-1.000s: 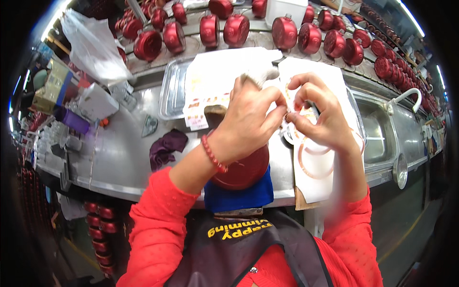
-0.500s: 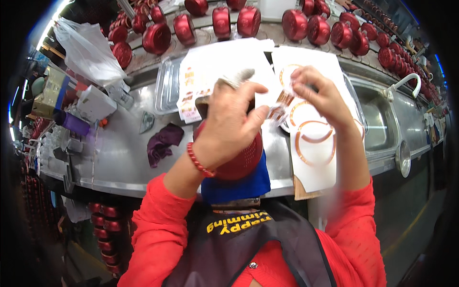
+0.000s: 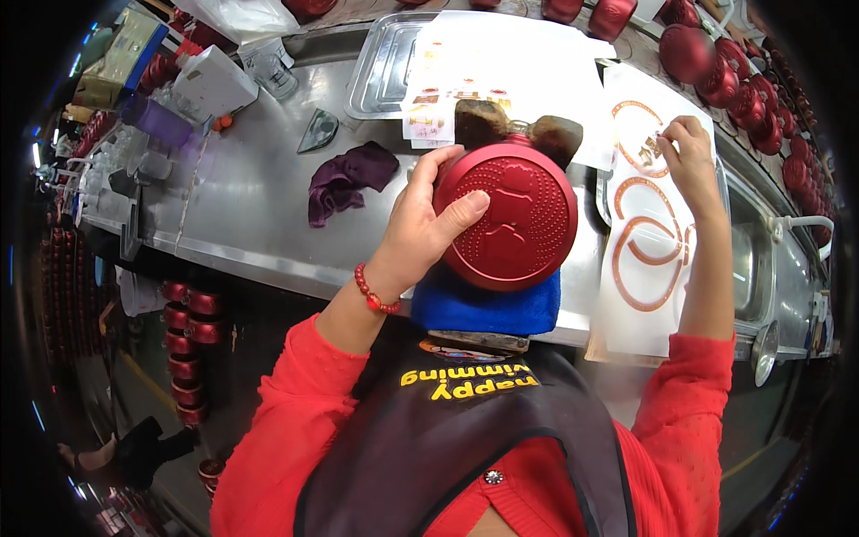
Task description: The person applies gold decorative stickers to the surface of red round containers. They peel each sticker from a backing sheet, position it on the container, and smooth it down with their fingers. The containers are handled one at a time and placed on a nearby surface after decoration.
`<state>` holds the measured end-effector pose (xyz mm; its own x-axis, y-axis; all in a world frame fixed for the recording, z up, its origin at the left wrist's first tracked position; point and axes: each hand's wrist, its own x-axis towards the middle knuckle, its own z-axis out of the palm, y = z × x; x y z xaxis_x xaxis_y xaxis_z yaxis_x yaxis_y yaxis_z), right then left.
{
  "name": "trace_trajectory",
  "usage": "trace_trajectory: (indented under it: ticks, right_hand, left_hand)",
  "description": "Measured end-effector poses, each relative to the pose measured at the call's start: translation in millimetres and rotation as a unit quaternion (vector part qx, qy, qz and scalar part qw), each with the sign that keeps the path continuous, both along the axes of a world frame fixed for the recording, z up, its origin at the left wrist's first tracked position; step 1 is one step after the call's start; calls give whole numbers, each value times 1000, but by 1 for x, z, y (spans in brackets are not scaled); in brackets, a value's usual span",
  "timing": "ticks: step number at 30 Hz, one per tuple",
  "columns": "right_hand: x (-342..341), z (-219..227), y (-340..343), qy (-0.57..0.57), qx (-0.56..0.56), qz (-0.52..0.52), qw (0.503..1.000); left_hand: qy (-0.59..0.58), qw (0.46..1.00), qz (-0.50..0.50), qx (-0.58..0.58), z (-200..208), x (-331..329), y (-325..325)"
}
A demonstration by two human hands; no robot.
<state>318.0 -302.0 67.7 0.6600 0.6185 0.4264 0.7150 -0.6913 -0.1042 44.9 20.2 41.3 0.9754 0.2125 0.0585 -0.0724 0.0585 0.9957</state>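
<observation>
A round red metal flask (image 3: 512,228) with dotted and embossed shapes on its face rests on a folded blue cloth (image 3: 488,300), before me at the counter's front edge. My left hand (image 3: 429,210) grips the flask's left side, thumb lying on the face and fingers round the edge. Two dark, worn pads (image 3: 555,139) flank the flask's neck. To the right, my right hand (image 3: 687,148) is closed in a pinch over a white sheet (image 3: 617,327) bearing orange ring decals (image 3: 646,264). A small brown-and-gold decal (image 3: 652,152) shows at its fingertips.
A clear tray (image 3: 376,89) lies under white decal sheets (image 3: 514,54) behind the flask. Left of it are a purple cloth (image 3: 353,179) and a small clear-green piece (image 3: 318,131). A sink (image 3: 747,259) is at right. Several red flasks (image 3: 689,54) line the back.
The view has shifted, and the flask's face now shows uncovered. My left hand has moved from over the flask to its side. My right hand has lowered the small decal to the ring sheet.
</observation>
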Motion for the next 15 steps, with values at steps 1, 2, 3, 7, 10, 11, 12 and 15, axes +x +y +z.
trace_trajectory:
  ticks: [1, 2, 3, 7, 10, 11, 12, 15]
  right_hand:
    - [-20, 21, 5, 20, 26, 41, 999]
    - [-41, 42, 11, 44, 60, 76, 994]
    - [-63, 63, 15, 87, 72, 95, 989]
    - [-129, 124, 39, 191, 127, 221, 948]
    - [-149, 127, 72, 243, 109, 276, 924]
    - [-153, 121, 82, 262, 113, 277, 918]
    - [-155, 104, 97, 215, 142, 293, 921]
    - [-160, 62, 123, 164, 146, 240, 946]
  left_hand:
    - [-19, 1000, -8, 1, 1, 0, 1]
    - [-8, 1000, -3, 12, 1, 1, 2]
    - [-13, 1000, -4, 15, 1, 2, 2]
    - [-19, 998, -6, 52, -3, 6, 3]
    - [-36, 997, 25, 60, -4, 1, 0]
    - [-47, 997, 37, 53, -3, -4, -3]
    - [-66, 996, 46, 41, -1, -8, -6]
    - [-107, 967, 106, 204, 6, -19, -18]
